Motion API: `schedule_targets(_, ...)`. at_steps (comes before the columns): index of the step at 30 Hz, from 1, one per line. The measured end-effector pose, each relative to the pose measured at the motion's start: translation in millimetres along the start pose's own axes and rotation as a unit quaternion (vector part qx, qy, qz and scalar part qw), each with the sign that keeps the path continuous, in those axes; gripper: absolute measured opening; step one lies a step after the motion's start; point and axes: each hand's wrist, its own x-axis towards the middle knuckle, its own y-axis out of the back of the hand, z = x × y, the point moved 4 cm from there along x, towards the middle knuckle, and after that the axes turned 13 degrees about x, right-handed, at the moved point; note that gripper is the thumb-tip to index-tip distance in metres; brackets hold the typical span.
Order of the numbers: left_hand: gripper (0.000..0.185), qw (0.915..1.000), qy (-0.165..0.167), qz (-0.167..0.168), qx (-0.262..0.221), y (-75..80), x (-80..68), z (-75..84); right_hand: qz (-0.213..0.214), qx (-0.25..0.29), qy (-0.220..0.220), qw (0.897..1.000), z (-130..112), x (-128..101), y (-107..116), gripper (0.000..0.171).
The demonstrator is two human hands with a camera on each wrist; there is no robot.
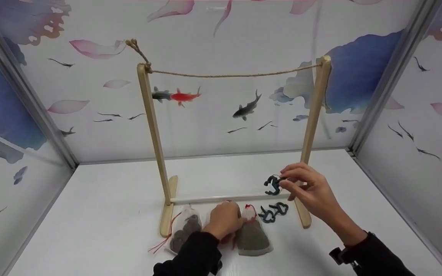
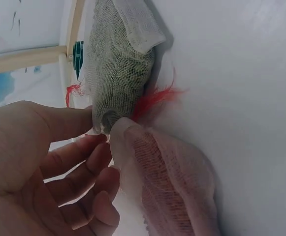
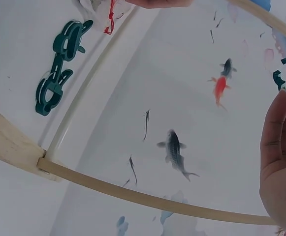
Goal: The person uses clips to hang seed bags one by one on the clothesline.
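Note:
My right hand (image 1: 313, 188) is raised by the right post and pinches a dark green plastic spring clip (image 1: 272, 185) between thumb and fingers. Two similar clips (image 1: 274, 212) lie on the table below it. Bent over the sachets, my left hand (image 1: 225, 219) has its thumb and index at the edge of a grey-green mesh sachet (image 2: 120, 69). Beside these fingertips is the pale end of a reddish sachet (image 2: 167, 182), partly hidden by the hand in the head view. Whether they pinch any cloth is unclear. A third sachet (image 1: 186, 230), with dark round lumps, lies left.
A wooden frame with a left post (image 1: 154, 134) and right post (image 1: 315, 111) stands behind the sachets. Twine (image 1: 221, 76) is strung between the post tops, and a pale rod (image 1: 205, 199) joins them near the base. Patterned panels (image 1: 221, 130) enclose the white table (image 1: 102, 214).

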Motion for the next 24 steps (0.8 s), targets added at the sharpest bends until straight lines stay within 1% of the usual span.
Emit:
schedule_targets(3,0.015,0.9999,-0.003,0.004,-0.012,0.9,-0.1,0.2,-0.009,0.001,-0.003,1.000,-0.1,0.4,0.4,0.021)
schedule_targets(5,0.013,0.9995,-0.006,0.010,-0.029,1.5,-0.6,0.8,-0.016,0.003,-0.003,1.000,-0.3,0.9,0.5,0.020)
schedule_targets(7,0.015,0.9975,-0.001,0.009,-0.070,1.6,-0.8,1.0,-0.022,0.005,-0.010,1.000,-0.3,1.5,0.8,0.018)
schedule_targets(9,0.016,0.9912,0.012,0.007,-0.132,1.6,-0.8,1.0,-0.025,0.001,-0.017,1.000,-0.6,1.7,1.2,0.017)
schedule_targets(12,0.011,0.9743,0.037,0.004,-0.222,1.7,-0.1,-0.3,-0.025,-0.009,-0.032,0.999,-1.6,2.8,3.0,0.016)
schedule_targets(14,0.008,0.9663,0.050,0.008,-0.252,1.4,-0.5,-1.0,-0.026,-0.017,-0.039,0.999,-2.3,3.2,4.2,0.017)
schedule_targets(16,0.020,0.9627,0.061,0.000,-0.264,-0.1,-1.8,-1.3,-0.027,-0.022,-0.046,0.998,-2.6,3.4,5.2,0.017)
schedule_targets(18,0.035,0.9629,0.070,-0.008,-0.260,-1.1,-3.5,-0.7,-0.028,-0.025,-0.048,0.998,-3.0,3.5,5.9,0.017)
schedule_targets(20,0.041,0.9647,0.075,-0.011,-0.252,0.0,-5.2,0.6,-0.029,-0.026,-0.047,0.998,-3.7,3.7,6.6,0.017)
schedule_targets(21,0.040,0.9655,0.073,-0.013,-0.250,0.7,-5.6,1.3,-0.028,-0.026,-0.048,0.998,-4.3,4.0,7.0,0.017)
schedule_targets(23,0.026,0.9650,0.062,-0.015,-0.254,2.6,-6.7,3.2,-0.027,-0.024,-0.047,0.998,-5.9,4.2,8.1,0.017)
schedule_targets(24,0.020,0.9629,0.055,-0.019,-0.263,4.0,-7.6,4.8,-0.026,-0.023,-0.047,0.998,-7.0,4.5,8.9,0.017)
